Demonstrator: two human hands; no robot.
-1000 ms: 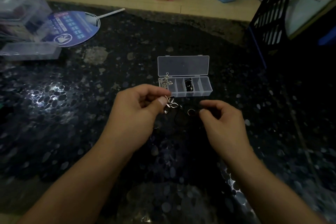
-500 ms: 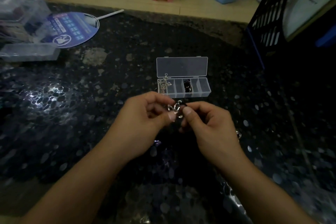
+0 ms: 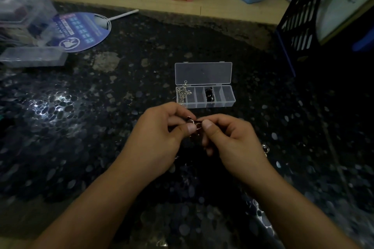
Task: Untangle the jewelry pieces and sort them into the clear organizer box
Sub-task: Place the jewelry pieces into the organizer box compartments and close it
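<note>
Just in front of the clear organizer box [image 3: 206, 97], above the dark speckled table [image 3: 81, 127], the left hand [image 3: 159, 137] and the right hand [image 3: 232, 141] meet thumb to thumb, each pinching a small tangle of silver jewelry [image 3: 195, 124] between thumb and curled fingers. The box sits with its lid laid back open; a silver cross pendant [image 3: 183, 92] leans out of its leftmost compartment, and a dark piece [image 3: 209, 96] lies in a middle one. Another small metal piece [image 3: 265, 149] rests on the table just right of the right hand. At far left lies a blue round fan [image 3: 81, 31]; its print is too blurred to read.
</note>
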